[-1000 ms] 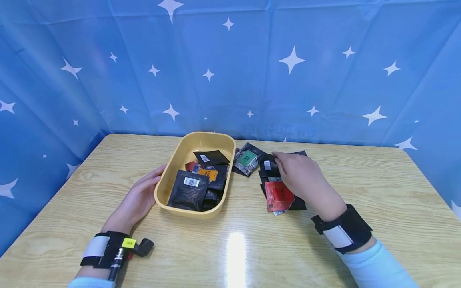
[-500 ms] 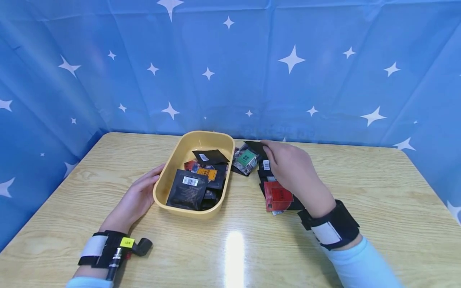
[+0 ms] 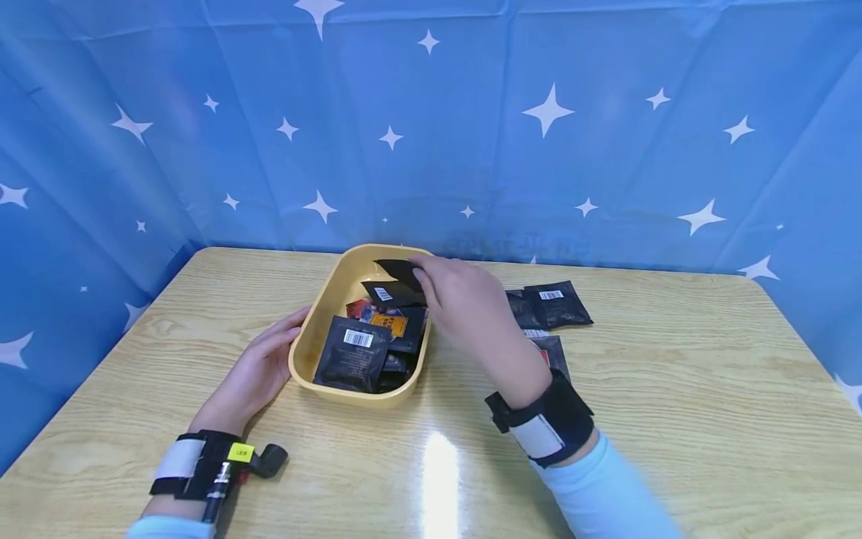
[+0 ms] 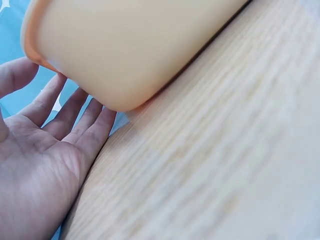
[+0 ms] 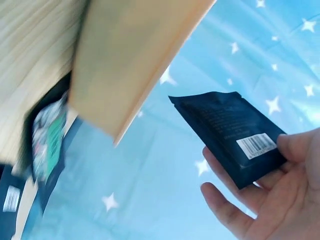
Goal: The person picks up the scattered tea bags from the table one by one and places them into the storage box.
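Observation:
My right hand (image 3: 471,307) pinches a flat black sachet (image 5: 230,130) by one corner, thumb near its white barcode label. In the head view it is over the far right rim of a yellow plastic bin (image 3: 364,399). Inside the bin lie several sachets, among them a black one with a barcode (image 3: 352,352) and one with an orange label (image 3: 390,324). At the bin's left side is my left hand (image 3: 266,363). Its fingers (image 4: 65,117) are extended, with tips against the bin's outer wall and under its rim.
Right of the bin, more sachets lie on the wooden table (image 3: 673,359), including a black one with a barcode (image 3: 559,305). The right wrist view shows a green-labelled sachet (image 5: 52,145) close beside the bin. A blue star-patterned curtain (image 3: 431,150) hangs behind the table.
The right hand has lifted a black sachet from the pile on the right and carried it left to above the bin. The left hand has stayed at the bin's side.

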The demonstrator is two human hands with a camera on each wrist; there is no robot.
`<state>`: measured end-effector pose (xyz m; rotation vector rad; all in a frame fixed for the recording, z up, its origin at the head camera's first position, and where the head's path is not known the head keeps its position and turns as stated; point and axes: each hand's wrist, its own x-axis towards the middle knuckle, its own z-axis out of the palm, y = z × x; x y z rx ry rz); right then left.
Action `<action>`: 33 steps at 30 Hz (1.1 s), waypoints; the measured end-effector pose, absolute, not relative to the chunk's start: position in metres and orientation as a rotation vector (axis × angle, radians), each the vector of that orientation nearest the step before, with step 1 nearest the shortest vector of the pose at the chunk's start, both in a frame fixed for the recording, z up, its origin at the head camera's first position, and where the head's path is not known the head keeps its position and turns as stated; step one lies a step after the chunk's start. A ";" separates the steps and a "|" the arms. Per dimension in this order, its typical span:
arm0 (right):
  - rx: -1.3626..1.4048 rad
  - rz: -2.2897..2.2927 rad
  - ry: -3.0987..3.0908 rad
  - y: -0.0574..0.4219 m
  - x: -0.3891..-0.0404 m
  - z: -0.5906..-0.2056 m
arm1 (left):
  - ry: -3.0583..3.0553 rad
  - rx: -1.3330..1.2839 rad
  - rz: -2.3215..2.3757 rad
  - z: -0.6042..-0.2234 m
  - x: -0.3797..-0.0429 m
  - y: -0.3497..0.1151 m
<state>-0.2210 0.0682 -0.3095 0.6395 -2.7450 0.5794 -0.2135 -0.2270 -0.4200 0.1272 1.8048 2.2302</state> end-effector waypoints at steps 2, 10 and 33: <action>0.648 0.581 -2.765 0.059 -0.219 -0.307 | 1.808 0.121 2.224 -0.420 -0.214 -0.227; 0.759 0.503 -2.744 0.031 -0.217 -0.315 | 1.832 0.122 2.215 -0.420 -0.215 -0.227; 0.923 0.254 -2.711 0.019 -0.200 -0.329 | 1.837 0.156 2.218 -0.423 -0.215 -0.228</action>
